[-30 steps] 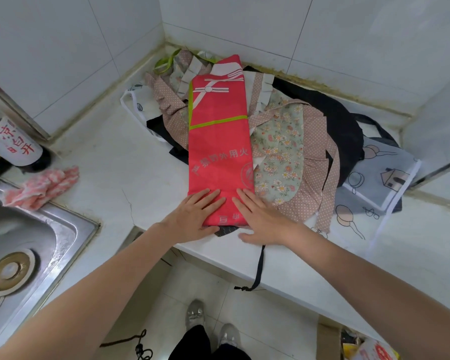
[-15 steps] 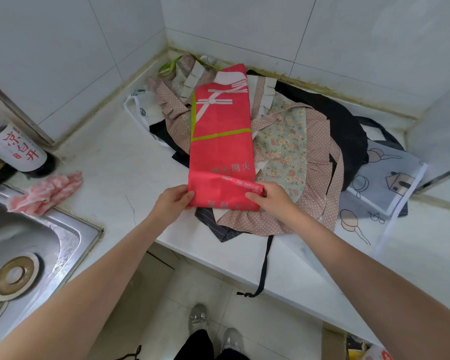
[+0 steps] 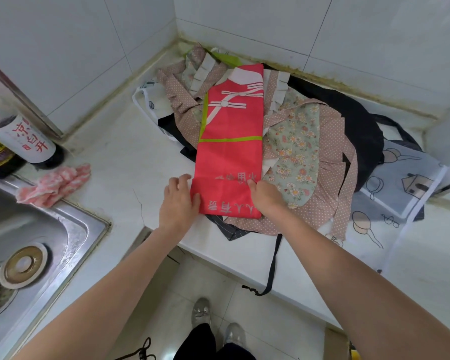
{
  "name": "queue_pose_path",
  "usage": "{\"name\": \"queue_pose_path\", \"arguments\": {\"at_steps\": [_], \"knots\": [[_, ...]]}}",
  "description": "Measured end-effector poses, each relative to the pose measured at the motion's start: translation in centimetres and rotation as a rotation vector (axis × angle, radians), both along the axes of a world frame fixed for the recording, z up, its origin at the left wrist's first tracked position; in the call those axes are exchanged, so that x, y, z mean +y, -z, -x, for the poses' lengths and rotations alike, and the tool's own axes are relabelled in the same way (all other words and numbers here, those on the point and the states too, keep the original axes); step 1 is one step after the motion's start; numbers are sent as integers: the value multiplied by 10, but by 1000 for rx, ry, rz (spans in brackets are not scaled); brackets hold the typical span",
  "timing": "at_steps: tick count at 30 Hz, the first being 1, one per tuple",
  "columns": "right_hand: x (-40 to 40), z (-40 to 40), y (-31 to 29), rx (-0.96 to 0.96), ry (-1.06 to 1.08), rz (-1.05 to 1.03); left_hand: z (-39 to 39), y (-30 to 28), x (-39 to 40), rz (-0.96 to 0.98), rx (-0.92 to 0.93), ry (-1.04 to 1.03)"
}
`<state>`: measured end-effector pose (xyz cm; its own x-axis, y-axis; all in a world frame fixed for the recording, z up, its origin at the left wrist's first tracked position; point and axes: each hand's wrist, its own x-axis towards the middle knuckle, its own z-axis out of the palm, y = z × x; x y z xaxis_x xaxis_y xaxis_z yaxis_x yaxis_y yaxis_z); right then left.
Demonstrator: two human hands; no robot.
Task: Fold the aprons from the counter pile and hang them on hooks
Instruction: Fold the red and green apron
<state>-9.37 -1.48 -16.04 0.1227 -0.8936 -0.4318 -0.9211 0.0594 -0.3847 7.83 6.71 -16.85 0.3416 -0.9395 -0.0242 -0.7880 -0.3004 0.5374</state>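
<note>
A red apron [image 3: 230, 141], folded into a long strip with white and green markings, lies on top of the pile on the white counter [image 3: 120, 157]. Its near end is turned up and over onto itself. My left hand [image 3: 178, 201] grips the left edge of that turned-up flap. My right hand [image 3: 264, 197] pinches its right edge. Under it lie a pink dotted floral apron [image 3: 296, 152], a black apron [image 3: 356, 126] and a grey apron with cartoon prints [image 3: 400, 183]. No hooks are in view.
A steel sink [image 3: 37, 245] with a drain sits at the left. A pink cloth [image 3: 55, 184] and two bottles [image 3: 18, 141] stand beside it. A black strap [image 3: 272, 266] hangs over the counter's front edge. Tiled walls close the corner behind the pile.
My hands went from pressing flat on the red apron's near end to gripping its edges and folding that end up and away over the strip.
</note>
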Motion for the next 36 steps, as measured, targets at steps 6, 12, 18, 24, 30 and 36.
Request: {"name": "queue_pose_path", "arguments": {"at_steps": [6, 12, 18, 24, 30, 36], "knots": [[-3, -5, -3, 5, 24, -44, 9, 17, -14, -156, -413, 703], [16, 8, -11, 104, -378, 511, 8, 19, -21, -307, -434, 731], [0, 7, 3, 241, -791, 369, -5, 6, -36, -214, -458, 848], [-12, 2, 10, 312, -603, 171, -30, 16, -56, -22, -525, 961], [-10, 3, 9, 383, -497, 162, -28, 8, -67, -172, -694, 987], [3, 14, 3, 191, -753, 476, -27, 3, -84, -459, -492, 1037]]}}
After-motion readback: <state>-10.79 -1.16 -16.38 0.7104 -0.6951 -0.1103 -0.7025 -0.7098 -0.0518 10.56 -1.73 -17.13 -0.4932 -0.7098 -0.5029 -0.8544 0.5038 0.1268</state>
